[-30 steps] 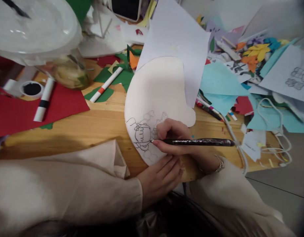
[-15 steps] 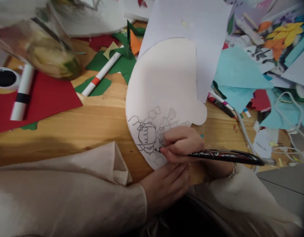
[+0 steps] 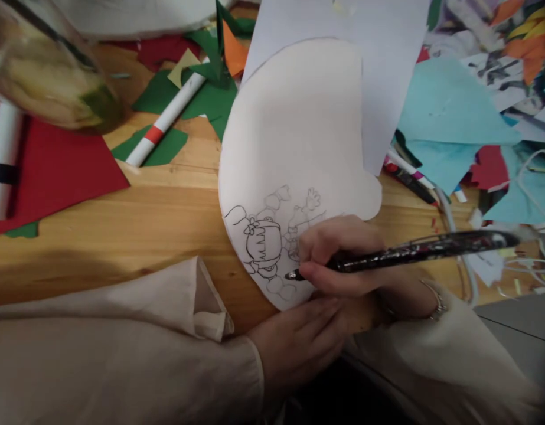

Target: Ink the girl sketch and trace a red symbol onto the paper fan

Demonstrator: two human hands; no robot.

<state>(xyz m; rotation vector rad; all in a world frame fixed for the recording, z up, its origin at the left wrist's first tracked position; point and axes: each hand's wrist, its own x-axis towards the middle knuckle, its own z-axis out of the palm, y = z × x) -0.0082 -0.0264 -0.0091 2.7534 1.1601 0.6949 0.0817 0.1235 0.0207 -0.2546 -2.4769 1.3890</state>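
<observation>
My right hand (image 3: pixel 343 254) is closed around a black pen (image 3: pixel 414 248), its tip at the lower part of a rounded white paper cutout (image 3: pixel 294 130). Whether the tip touches the paper I cannot tell. A drawing of a figure (image 3: pixel 263 242) shows there, with dark lines on the head and fainter lines on the limbs; my right hand covers part of it. At the cutout's lower edge my left hand (image 3: pixel 299 342) lies flat, fingers stretched out side by side.
A white sheet (image 3: pixel 396 71) lies under the cutout. To the left are a red-banded marker (image 3: pixel 166 115), green paper scraps (image 3: pixel 161 147), red paper (image 3: pixel 72 165) and a clear cup (image 3: pixel 55 77). Blue paper (image 3: pixel 453 106), pens (image 3: pixel 409 177) and a white cable (image 3: pixel 520 177) lie right.
My right hand has lifted slightly and the pen's tip has shifted a little right and down from the drawn head. The pen's rear end has swung upward. The view has moved slightly.
</observation>
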